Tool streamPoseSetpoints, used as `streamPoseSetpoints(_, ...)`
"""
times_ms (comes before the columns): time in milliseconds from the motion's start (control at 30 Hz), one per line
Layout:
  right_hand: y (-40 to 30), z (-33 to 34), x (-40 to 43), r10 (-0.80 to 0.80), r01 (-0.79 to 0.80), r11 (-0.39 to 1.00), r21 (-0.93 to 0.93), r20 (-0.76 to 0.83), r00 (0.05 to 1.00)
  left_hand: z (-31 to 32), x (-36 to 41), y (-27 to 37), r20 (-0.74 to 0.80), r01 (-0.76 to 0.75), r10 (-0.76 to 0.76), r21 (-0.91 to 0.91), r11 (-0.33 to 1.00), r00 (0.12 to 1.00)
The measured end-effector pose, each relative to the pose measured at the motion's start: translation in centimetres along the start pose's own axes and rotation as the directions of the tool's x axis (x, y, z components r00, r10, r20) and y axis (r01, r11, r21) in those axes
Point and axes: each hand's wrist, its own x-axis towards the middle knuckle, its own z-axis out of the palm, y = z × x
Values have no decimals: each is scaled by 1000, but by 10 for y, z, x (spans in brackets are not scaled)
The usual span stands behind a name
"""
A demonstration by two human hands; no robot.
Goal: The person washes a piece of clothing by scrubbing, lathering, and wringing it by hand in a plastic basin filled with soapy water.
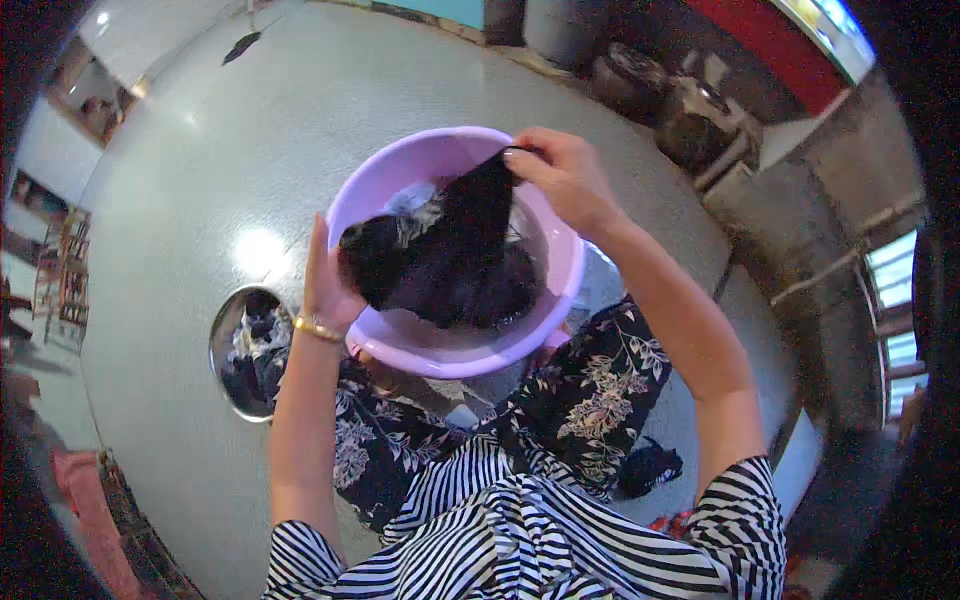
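A lilac plastic basin [457,367] stands before me between my legs, with water and wet clothes in it. My right hand [564,172] pinches the upper corner of a black cloth [465,255] at the far right rim. From there the cloth slopes down into the basin and across to its left side. At the left rim my left hand [330,277] is upright, its fingers straight and its palm against the cloth. The cloth hides part of that hand, so its grip is unclear. Lighter fabric [412,206] shows behind the black cloth.
On the floor to the left is a steel bowl [217,337] of dark and white clothes. A dark cloth bundle [649,469] lies by my right knee. Dark containers [694,120] stand at the back right, near a grey barrel [562,30]. A rack [67,270] is far left.
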Motion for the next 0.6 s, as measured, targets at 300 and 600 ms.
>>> streamPoseSetpoints(300, 14, 77, -22, -226, 175, 916, 361, 105, 968, -48, -2, -32, -242, 85, 61, 551, 830, 968)
streamPoseSetpoints(600, 60, 143, -55, -225, 211, 896, 392, -11, 974, -78, 19, -54, -249, 194, -183, 20, 981, 951)
